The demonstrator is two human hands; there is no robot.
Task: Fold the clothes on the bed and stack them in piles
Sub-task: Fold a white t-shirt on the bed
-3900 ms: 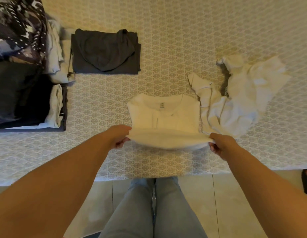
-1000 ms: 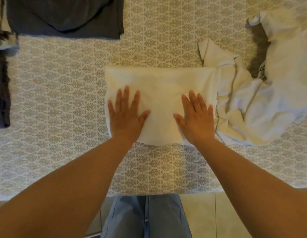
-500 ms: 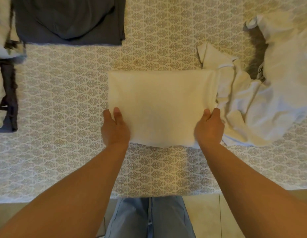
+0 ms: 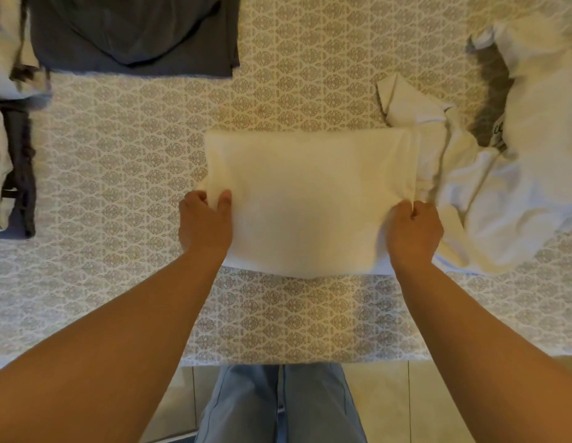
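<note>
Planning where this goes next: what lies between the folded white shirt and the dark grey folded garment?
Only bare patterned bedcover separates the white shirt from the grey garment, in the head view.

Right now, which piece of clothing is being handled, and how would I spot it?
Start from the patterned grey-and-white bedspread: near its front edge lies a cream folded rectangular garment. The left hand and right hand grip its two sides. Unlike the crumpled white clothes beside it and the dark grey folded garment farther back, it is flat and neat.

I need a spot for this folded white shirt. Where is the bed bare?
Bare bedspread lies between the folded white shirt, the dark grey garment and the left-edge pile. The right is crowded by crumpled white clothes.
</note>
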